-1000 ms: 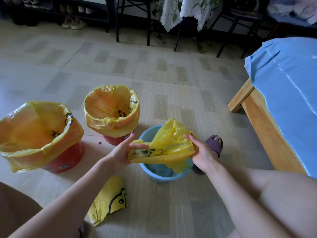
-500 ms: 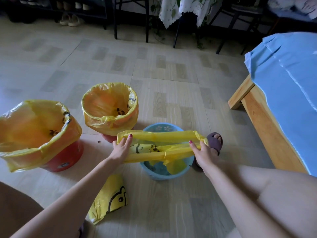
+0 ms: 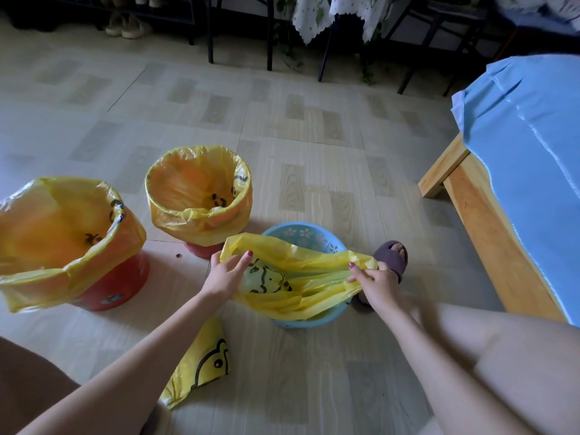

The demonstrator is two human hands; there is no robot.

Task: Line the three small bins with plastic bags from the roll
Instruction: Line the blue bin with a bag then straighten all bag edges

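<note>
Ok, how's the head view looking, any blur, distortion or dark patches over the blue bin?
Head view: sharp at the blue bin, the yellow bag and both hands, left and right; wide-angle bend curves the floor tiles at the edges; dim overall, the far wall nearly black.

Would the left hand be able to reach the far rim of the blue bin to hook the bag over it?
Probably yes: the left hand already grips the yellow bag at the blue bin, whose far rim is bare, with nothing between.
</note>
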